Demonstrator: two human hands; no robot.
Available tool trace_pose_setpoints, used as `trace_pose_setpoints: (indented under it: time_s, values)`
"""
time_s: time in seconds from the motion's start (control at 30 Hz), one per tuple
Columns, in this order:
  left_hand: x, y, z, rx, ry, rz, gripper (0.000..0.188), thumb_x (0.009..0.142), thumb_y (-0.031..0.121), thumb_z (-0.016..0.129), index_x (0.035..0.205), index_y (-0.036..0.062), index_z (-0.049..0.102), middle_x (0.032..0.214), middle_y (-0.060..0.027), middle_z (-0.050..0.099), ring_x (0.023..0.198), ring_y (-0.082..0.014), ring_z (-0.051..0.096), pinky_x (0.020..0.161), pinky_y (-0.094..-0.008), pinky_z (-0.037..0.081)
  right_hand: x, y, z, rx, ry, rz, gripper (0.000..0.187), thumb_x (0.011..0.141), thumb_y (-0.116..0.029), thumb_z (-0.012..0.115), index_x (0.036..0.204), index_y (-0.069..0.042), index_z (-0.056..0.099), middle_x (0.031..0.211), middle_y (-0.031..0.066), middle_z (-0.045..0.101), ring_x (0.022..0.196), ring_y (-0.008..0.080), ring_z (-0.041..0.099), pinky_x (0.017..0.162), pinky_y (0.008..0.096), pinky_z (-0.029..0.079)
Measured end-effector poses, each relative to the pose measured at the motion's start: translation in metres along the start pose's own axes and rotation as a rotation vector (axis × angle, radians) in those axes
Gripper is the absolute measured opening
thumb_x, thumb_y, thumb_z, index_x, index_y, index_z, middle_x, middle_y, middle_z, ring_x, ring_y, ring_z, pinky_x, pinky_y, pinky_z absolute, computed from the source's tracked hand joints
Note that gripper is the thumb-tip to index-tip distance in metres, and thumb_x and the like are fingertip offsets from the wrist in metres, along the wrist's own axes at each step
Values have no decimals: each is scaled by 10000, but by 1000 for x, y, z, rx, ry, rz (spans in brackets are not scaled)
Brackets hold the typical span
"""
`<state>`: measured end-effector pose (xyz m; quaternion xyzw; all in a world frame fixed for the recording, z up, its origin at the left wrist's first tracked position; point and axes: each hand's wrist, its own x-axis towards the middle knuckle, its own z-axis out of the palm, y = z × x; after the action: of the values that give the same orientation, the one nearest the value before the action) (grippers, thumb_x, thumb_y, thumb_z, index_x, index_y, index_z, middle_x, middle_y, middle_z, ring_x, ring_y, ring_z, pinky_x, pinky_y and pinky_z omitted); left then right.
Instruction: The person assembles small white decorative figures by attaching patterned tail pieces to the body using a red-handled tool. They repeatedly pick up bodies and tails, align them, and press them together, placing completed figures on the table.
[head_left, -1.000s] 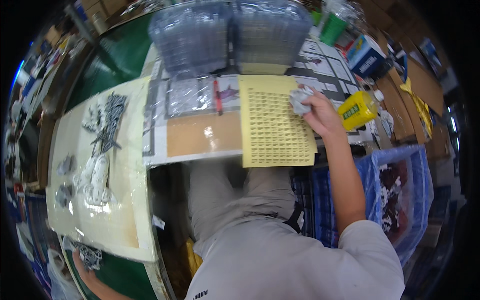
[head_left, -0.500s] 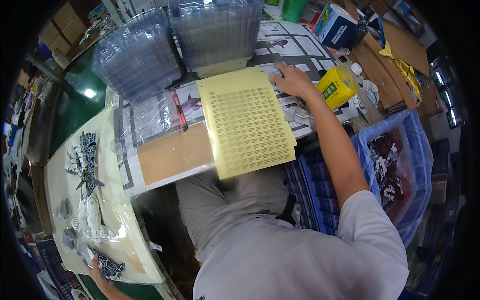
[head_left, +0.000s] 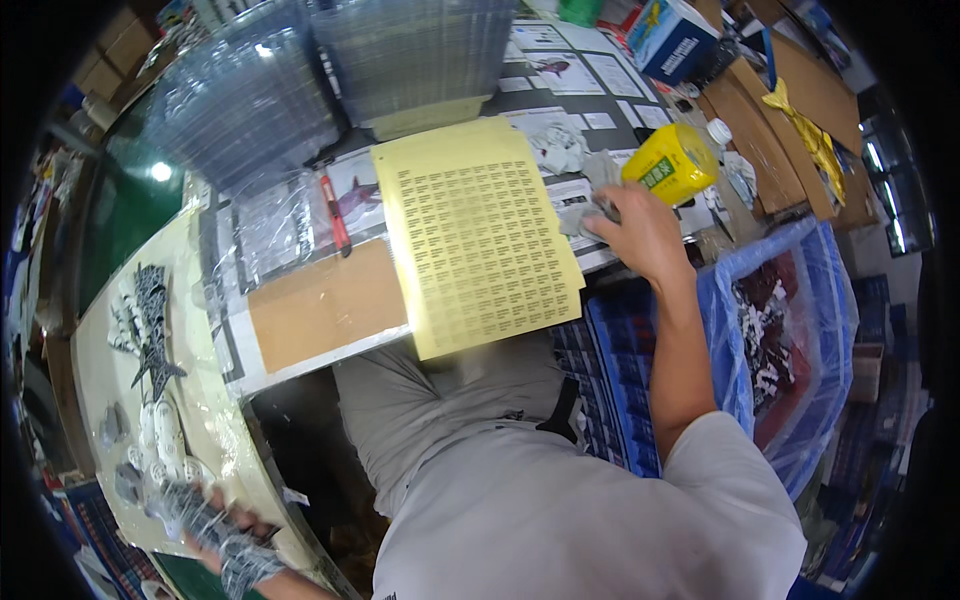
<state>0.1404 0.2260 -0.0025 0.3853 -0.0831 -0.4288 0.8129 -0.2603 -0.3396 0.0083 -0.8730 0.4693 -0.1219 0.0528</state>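
Note:
My left hand [head_left: 235, 535], smeared by motion, grips a black-and-white patterned toy body part [head_left: 195, 510] over the cream board at the lower left. Beside it lie white toy parts [head_left: 165, 440] and another patterned toy piece [head_left: 152, 330]. Grey translucent lumps [head_left: 128, 483] sit near their left side. At the right of the table my right hand [head_left: 640, 230] has its thumb and fingers closed on a crumpled grey cloth [head_left: 580, 217]. A yellow bottle [head_left: 670, 165] with a white cap lies tilted just beyond that hand.
A yellow label sheet [head_left: 480, 250] overhangs the table's front edge. Left of it are a red cutter knife [head_left: 336, 215] and a brown card [head_left: 325, 305]. Stacked clear plastic trays [head_left: 410, 60] stand behind. A blue-lined bin [head_left: 725, 330] of scraps is at my right.
My left hand has moved right and lifted the patterned toy part. My right hand has drawn back from the white crumpled material toward me, onto the grey cloth. The view has shifted slightly.

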Motion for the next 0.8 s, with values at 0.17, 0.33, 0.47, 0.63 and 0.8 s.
trace_pose_setpoints:
  time_s: [0.17,0.33,0.47,0.63,0.8]
  values:
    - [58,-136,118,-42,228,-322,578,994,464,451,1420,80,522,946,-226,723,670,-360,727,511,-473,598,15,16,32,45,140,35,169,934,-178,716,981,-18,744,1006,230,704,985,453,674,848,530,536]
    - [55,-172,149,-13,-68,-427,748,912,265,651,1562,25,366,1158,-276,691,988,-378,752,881,-455,632,7,-27,27,-15,374,-184,468,933,-158,718,1375,-32,636,1205,190,682,1114,417,646,926,503,527]
    - [49,-163,126,59,-187,-348,936,852,231,809,1597,-41,312,1222,-261,690,1098,-368,743,981,-483,613,1,-84,56,113,44,-421,513,1007,-318,657,1415,-8,631,1455,266,595,1341,446,560,1147,485,450]
    - [55,-169,96,175,24,-414,941,779,356,946,1450,-102,473,1127,-162,730,1040,-284,767,908,-458,648,10,-95,75,97,-46,-526,514,1038,-338,610,1451,-31,622,1551,280,514,1441,488,463,1210,498,387]
    - [73,-186,116,-148,-199,-307,846,859,397,852,1483,27,417,1242,-216,630,1023,-426,748,867,-534,648,32,-123,47,162,2,-505,288,1002,-274,656,1131,-36,753,1105,209,717,1092,411,662,947,477,528]
